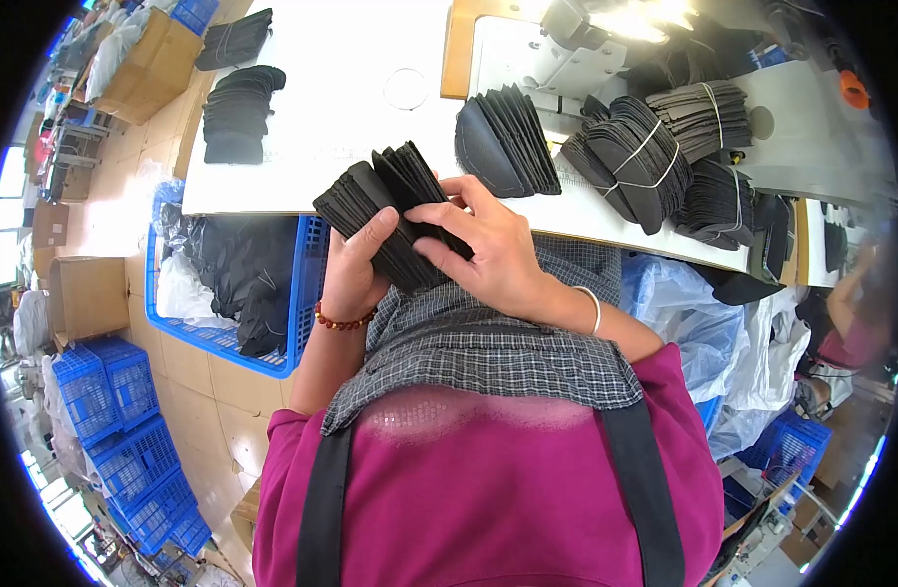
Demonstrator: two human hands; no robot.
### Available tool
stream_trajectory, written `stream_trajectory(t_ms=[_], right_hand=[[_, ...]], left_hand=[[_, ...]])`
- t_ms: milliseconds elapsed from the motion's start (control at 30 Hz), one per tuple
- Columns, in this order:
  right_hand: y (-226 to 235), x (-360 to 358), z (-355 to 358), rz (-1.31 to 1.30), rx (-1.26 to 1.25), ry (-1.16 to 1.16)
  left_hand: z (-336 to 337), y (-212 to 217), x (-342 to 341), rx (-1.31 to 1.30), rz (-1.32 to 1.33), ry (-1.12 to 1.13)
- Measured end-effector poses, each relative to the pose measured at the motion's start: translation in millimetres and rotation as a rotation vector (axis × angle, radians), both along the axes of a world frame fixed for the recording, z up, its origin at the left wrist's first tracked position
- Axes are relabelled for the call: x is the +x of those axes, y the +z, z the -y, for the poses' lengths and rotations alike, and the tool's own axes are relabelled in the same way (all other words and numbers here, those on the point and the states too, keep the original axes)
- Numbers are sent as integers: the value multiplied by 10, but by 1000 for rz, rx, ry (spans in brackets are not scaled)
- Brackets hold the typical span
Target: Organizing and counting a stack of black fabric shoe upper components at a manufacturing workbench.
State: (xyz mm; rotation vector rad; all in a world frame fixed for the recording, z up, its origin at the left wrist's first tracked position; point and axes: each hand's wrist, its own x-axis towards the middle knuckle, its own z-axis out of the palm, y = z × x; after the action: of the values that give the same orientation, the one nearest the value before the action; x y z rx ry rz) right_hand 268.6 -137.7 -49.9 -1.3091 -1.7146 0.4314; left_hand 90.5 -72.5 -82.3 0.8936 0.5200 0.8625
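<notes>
Both my hands hold a thick stack of black fabric pieces [356, 196] just off the table's near edge. My left hand [356, 259] grips the stack from its left side, thumb across the edges. On the right, my right hand [483, 240] has its fingers and thumb on the pieces, where the stack parts into two sections. Beyond my right hand, a fanned pile of dark curved pieces [507, 142] stands on the white table [351, 117]. Tied bundles of similar pieces [635, 161] lie farther right.
Two loose dark stacks [238, 112] lie at the table's far left. A sewing machine [576, 59] stands at the back. Left of my lap is a blue basket [297, 293] with dark cloth and white plastic. Clear plastic bags [684, 313] hang at the right; another person's arm [845, 303] shows beyond.
</notes>
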Motion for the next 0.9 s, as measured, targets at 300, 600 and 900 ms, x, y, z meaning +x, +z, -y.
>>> stream_trajectory(t_ms=[300, 600, 900], right_hand=[[-47, 1, -26, -60, 19, -40], [-24, 7, -14, -45, -34, -15], [7, -1, 5, 6, -30, 5]], left_hand=[[27, -19, -1, -169, 77, 103], [0, -52, -15, -27, -50, 66], [-1, 11, 4, -34, -42, 21]])
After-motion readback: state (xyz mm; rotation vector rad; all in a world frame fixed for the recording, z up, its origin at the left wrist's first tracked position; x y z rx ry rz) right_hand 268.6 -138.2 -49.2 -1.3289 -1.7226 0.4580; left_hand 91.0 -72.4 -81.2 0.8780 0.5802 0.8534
